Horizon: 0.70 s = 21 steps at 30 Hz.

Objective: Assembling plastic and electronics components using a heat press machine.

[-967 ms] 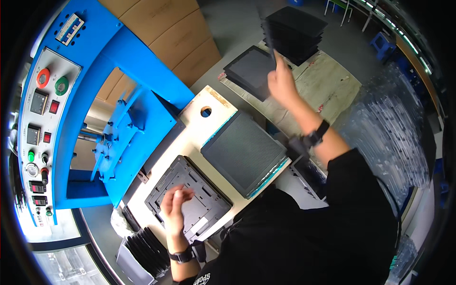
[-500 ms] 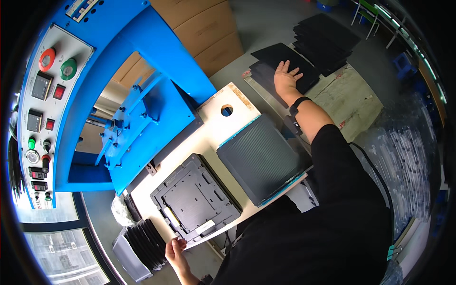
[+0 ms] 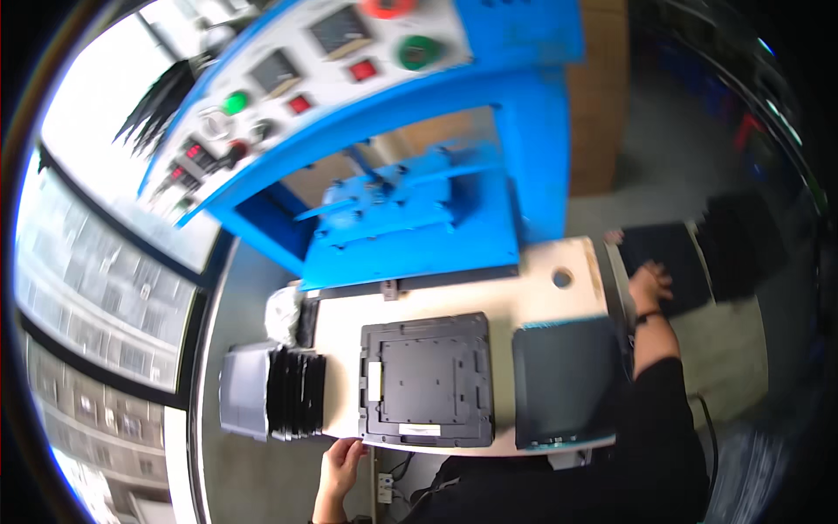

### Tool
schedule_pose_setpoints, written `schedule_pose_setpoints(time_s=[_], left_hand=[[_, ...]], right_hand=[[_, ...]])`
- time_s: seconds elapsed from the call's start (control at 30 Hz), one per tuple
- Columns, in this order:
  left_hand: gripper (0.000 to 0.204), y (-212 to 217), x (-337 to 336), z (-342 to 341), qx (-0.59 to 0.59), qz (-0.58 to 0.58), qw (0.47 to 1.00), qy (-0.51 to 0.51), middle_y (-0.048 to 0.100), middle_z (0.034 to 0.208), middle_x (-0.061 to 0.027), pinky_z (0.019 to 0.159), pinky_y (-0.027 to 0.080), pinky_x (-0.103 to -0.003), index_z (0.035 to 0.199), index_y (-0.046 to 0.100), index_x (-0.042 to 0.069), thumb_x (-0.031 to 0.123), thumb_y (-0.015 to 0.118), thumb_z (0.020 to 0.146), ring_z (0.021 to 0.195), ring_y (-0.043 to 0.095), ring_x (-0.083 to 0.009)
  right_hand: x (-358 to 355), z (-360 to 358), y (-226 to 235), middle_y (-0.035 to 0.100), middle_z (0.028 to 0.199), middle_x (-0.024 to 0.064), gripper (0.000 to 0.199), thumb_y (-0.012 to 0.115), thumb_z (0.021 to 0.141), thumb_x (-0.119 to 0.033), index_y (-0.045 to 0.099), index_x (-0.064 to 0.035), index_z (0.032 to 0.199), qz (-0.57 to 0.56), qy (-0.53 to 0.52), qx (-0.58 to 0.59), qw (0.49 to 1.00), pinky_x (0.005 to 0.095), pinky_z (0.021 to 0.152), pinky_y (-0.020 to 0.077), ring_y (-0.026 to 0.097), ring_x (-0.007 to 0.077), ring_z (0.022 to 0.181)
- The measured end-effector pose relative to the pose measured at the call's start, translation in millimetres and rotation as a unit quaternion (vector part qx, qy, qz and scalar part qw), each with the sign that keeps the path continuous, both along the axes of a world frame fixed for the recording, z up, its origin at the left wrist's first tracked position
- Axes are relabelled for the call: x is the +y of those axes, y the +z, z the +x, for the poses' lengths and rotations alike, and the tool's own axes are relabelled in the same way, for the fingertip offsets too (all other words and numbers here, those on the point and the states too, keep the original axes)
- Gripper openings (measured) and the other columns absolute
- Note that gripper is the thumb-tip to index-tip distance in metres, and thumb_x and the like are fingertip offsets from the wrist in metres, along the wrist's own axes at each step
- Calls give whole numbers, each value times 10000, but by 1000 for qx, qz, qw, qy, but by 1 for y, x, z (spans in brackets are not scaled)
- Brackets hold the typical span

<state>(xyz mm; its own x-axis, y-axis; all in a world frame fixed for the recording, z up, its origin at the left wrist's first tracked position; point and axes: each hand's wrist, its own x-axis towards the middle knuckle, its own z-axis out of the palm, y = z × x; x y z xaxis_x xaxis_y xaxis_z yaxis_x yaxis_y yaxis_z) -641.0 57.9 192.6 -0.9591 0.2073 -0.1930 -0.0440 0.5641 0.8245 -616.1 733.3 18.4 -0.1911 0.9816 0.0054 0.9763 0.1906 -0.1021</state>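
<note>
My right hand (image 3: 650,284) rests with its fingers apart on a pile of thin black sheets (image 3: 670,253) to the right of the worktable. It grips nothing, though motion blurs it a little. My left hand (image 3: 340,461) is at the table's front left edge, its fingers curled together with nothing visible in them. Close to it on the table lies a rectangular black plastic mould plate (image 3: 428,375) with slots along its rim and two pale labels. A stack of dark sheets (image 3: 563,380) with a teal edge lies to the right of the plate.
Behind the pale worktable (image 3: 546,301), which has a round hole, stands a blue press (image 3: 419,223) with a button panel (image 3: 305,74). Several black pieces (image 3: 297,393) stand upright beside the table's left end. More black sheets (image 3: 742,244) lie at far right. Windows (image 3: 113,288) fill the left.
My view has swung left, so the press and table now look straighter. The right hand stays on the black sheets, and the left hand stays near the table's front left edge.
</note>
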Motion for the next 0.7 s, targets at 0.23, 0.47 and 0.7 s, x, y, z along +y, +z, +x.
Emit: schedule_pose_setpoints(time_s=[0.23, 0.47, 0.7], left_hand=[[226, 6, 7, -8, 30, 35, 998, -31, 690, 813, -109, 743, 511, -275, 953, 628, -52, 156, 546, 929, 796, 658, -152], [328, -9, 81, -82, 130, -12, 912, -389, 636, 1030, -194, 843, 484, -391, 1094, 611, 30, 289, 590, 894, 974, 601, -363], [675, -47, 138, -122, 146, -299, 714, -616, 224, 1495, -208, 1028, 287, -623, 1388, 354, 64, 426, 576, 863, 1373, 192, -441]], right_hand=[[-30, 35, 46, 315, 1437, 142, 455, 570, 857, -207, 455, -79, 1278, -13, 44, 39, 998, 708, 981, 280, 282, 355, 1344], [-90, 105, 54, 446, 1318, 234, 350, 639, 812, -186, 575, -36, 1122, 116, 259, 246, 927, 426, 993, 384, 458, 417, 1177], [-285, 180, 89, 517, 1242, 147, 234, 572, 897, -126, 581, -10, 1100, 20, 194, 390, 900, 314, 807, 464, 585, 253, 1013]])
